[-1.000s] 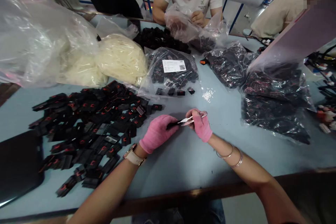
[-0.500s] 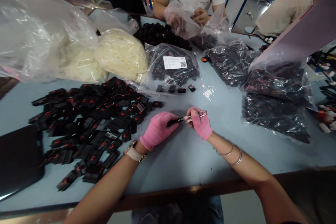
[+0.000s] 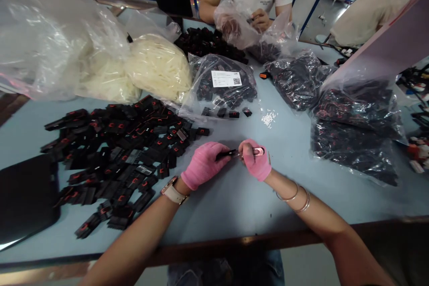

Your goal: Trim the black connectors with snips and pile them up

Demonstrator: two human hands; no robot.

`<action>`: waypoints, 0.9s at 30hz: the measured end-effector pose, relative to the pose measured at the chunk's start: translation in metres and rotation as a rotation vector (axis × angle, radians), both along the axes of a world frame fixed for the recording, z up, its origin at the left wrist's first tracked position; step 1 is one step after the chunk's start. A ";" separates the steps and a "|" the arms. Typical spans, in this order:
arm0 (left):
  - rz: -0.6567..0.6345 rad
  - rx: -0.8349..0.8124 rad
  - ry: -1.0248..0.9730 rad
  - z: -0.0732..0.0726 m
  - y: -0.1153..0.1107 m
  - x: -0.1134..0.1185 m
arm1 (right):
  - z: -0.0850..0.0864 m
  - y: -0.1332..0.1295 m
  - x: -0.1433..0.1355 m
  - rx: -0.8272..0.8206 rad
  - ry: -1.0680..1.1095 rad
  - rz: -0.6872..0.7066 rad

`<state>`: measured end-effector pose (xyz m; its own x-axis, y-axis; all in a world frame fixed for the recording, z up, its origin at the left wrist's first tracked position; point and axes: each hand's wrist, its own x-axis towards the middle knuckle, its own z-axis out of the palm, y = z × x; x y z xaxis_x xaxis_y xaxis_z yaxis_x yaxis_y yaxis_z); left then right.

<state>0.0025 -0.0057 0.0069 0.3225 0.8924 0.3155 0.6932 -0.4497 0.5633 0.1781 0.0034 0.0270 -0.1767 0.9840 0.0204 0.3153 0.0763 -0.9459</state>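
Metal tool (image 3: 258, 151): blades closer together than before, right hand (image 3: 256, 163) pinching.
Black part (image 3: 225, 154): pinched by left hand (image 3: 203, 165), mid-bench (image 3: 217, 214).
Black pile (image 3: 124, 152): crowds bench's left.
White bits (image 3: 268, 119), labelled bag (image 3: 223, 91): beyond hands.

Light blue desk (image 3: 288, 196), with a labelled clear bag (image 3: 227, 78) of black parts as landmark: to its left lie bags of pale yellow pieces (image 3: 161, 69); to its lower left, a broad heap of black connectors (image 3: 117, 152), some with orange-red clips, and, farther out, a dark panel (image 3: 28, 201) at the edge. Just to its lower right is a cluster of small white pieces (image 3: 268, 118); farther right lie more clear bags of black parts (image 3: 355, 147), and behind it another black heap (image 3: 209, 42).
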 end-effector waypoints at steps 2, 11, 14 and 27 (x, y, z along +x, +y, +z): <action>-0.002 -0.005 -0.007 -0.001 0.000 0.000 | 0.000 -0.001 0.000 0.022 -0.004 0.011; 0.001 -0.017 -0.006 0.000 -0.001 0.000 | 0.000 -0.003 0.001 0.025 -0.023 -0.014; 0.002 -0.027 0.002 0.001 -0.001 -0.001 | 0.000 -0.003 0.001 0.026 -0.011 -0.013; 0.002 -0.017 -0.012 0.002 -0.001 0.000 | 0.000 -0.002 0.000 -0.037 0.016 -0.060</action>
<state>0.0023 -0.0064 0.0085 0.3168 0.8985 0.3039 0.6872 -0.4383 0.5794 0.1783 0.0013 0.0272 -0.1172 0.9930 -0.0141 0.3029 0.0222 -0.9528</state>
